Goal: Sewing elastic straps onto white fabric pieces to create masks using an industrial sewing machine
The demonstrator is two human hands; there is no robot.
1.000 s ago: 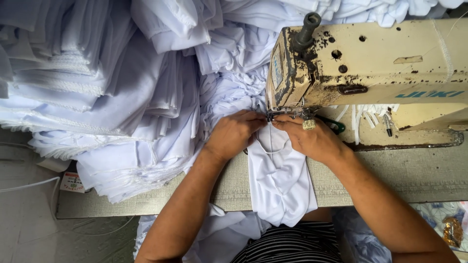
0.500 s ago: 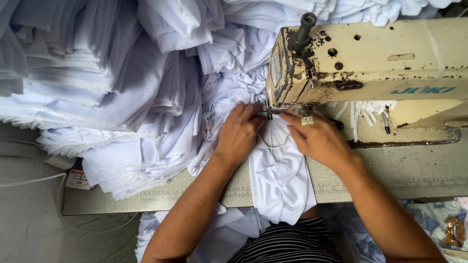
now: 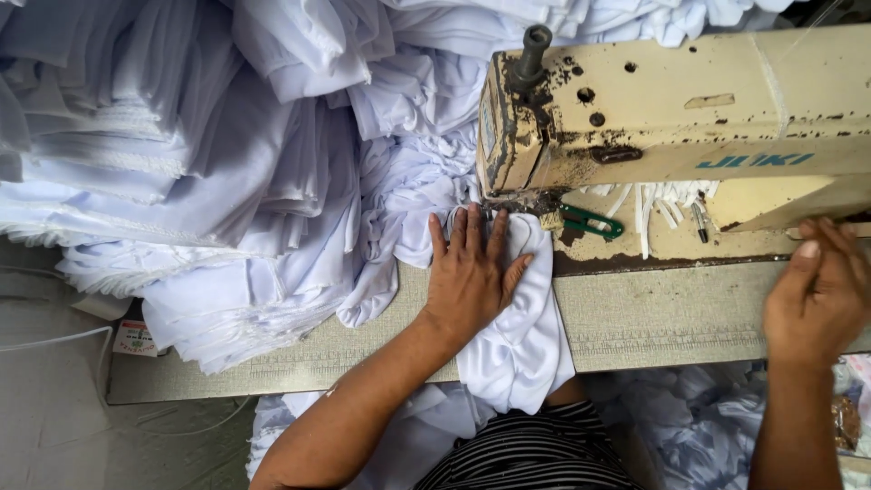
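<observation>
Under the sewing machine [image 3: 671,127], your left hand [image 3: 472,277] lies flat, fingers spread, pressing the white garment [image 3: 517,354]; your right hand [image 3: 817,295] curls loosely at the desk [image 3: 653,318] edge, holding nothing visible.

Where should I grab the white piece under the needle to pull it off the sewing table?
Grip the white piece by its loose lower end, which drapes over the near edge of the table. Come from the person's side, below the left hand that lies flat on it. That end hangs free in folds, while the far end is tucked under the sewing machine head.
</observation>
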